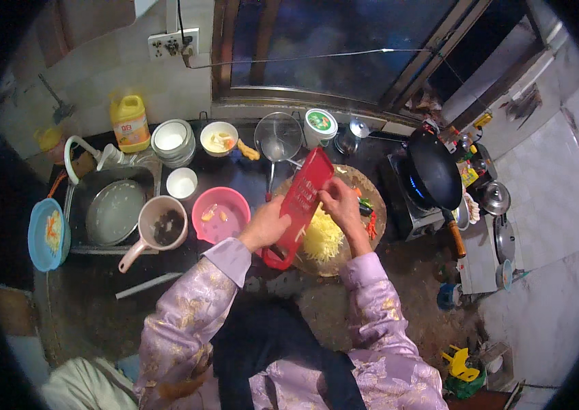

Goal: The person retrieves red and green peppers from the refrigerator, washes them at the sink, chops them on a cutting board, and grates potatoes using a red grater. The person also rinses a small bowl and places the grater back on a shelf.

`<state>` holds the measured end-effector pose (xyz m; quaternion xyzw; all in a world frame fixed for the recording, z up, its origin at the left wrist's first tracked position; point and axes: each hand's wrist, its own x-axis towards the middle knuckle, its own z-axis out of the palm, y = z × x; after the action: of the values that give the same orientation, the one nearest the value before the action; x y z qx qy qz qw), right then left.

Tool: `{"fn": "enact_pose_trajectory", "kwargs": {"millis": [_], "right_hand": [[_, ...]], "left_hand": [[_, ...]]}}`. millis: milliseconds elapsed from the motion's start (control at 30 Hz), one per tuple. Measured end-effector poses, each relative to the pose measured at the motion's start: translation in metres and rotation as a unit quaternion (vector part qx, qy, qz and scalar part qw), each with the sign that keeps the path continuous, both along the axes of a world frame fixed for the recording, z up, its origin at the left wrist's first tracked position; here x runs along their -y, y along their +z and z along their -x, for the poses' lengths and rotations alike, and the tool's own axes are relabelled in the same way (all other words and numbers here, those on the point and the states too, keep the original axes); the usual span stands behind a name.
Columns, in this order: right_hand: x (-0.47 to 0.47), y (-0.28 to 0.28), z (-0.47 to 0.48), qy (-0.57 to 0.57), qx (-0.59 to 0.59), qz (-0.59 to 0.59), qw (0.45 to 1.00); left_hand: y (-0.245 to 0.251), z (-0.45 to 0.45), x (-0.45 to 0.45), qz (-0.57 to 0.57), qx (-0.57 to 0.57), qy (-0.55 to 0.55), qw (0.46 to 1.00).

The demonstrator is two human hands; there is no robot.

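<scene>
A red plastic grater is tilted over the round wooden chopping board. My left hand grips its left edge. My right hand is at the grater's right side, fingers bent against it; whether they hold a small piece is hidden. Below lies a heap of pale yellow shreds on the board, and a few shreds cling to the grater. Red pepper strips and some green pieces lie on the board right of my right hand.
A black wok is tilted over a lit blue flame on the gas stove at right. Left of the board stand a pink basin with water and a saucepan. A strainer lies behind. The sink is at far left.
</scene>
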<state>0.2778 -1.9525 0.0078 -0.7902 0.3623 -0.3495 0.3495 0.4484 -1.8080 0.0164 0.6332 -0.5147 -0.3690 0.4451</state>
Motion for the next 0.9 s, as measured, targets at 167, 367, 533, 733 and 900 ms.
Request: {"fn": "enact_pose_trajectory", "kwargs": {"millis": [167, 367, 533, 733, 900], "right_hand": [[-0.051, 0.029, -0.025, -0.023, -0.096, 0.027, 0.995], [-0.043, 0.009, -0.022, -0.039, -0.133, 0.144, 0.980], [-0.074, 0.012, -0.028, 0.005, -0.080, -0.096, 0.992], [-0.077, -0.017, -0.017, 0.053, -0.051, -0.013, 0.997], [-0.074, -0.010, 0.000, 0.005, -0.182, 0.065, 0.981]], "left_hand": [[-0.024, -0.025, -0.014, -0.010, -0.089, -0.024, 0.996], [-0.010, -0.029, -0.021, 0.011, -0.048, -0.008, 0.999], [0.013, -0.033, -0.020, 0.007, -0.070, 0.058, 0.996], [-0.005, -0.005, 0.006, 0.011, -0.057, 0.056, 0.997], [0.025, 0.004, -0.014, -0.024, 0.105, 0.055, 0.993]]}}
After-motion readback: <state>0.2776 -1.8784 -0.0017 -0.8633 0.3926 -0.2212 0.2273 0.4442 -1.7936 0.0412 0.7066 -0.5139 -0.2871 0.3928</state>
